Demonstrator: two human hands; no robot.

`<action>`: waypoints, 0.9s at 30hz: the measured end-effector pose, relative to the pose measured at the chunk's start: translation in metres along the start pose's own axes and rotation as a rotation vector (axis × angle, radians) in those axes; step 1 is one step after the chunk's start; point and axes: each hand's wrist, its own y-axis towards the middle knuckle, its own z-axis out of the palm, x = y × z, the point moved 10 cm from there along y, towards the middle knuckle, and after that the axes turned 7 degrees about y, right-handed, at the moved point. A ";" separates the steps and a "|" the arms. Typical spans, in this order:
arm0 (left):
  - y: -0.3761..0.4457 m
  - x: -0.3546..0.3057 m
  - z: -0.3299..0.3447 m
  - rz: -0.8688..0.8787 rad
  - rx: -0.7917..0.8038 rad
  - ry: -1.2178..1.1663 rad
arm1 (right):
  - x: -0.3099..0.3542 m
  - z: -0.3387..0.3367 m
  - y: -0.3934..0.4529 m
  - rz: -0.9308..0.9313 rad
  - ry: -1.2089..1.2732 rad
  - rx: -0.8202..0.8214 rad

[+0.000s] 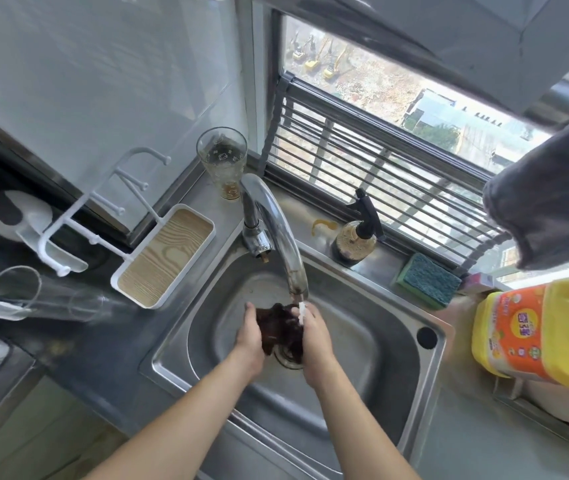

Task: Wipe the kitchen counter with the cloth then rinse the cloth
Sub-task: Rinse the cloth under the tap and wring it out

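Observation:
A dark brown cloth point(281, 329) is bunched between both hands over the steel sink point(373, 327), right above the drain. My left hand point(250, 336) grips its left side, and my right hand point(314, 337) grips its right side. Water runs in a white stream from the chrome tap point(277, 230) onto the top of the cloth by my right fingers. The grey counter point(78, 348) lies to the left of the sink.
Left of the sink stand a white wood-pattern tray point(165, 254), a clear jug point(51, 296) and a rack. A tall glass point(222, 161), a spray bottle point(357, 233) and a green sponge point(426, 280) line the sill. A yellow detergent bottle point(539, 330) sits right, a grey towel point(553, 199) above.

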 end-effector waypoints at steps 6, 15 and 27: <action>-0.044 0.005 0.047 -0.022 0.233 -0.140 | 0.012 -0.002 -0.010 -0.374 -0.536 -0.277; -0.040 0.002 0.049 0.039 0.177 -0.104 | 0.025 -0.013 -0.005 -0.412 -0.542 -0.389; -0.044 0.002 0.050 0.060 0.237 0.095 | 0.035 -0.039 -0.003 -0.229 -0.428 -0.447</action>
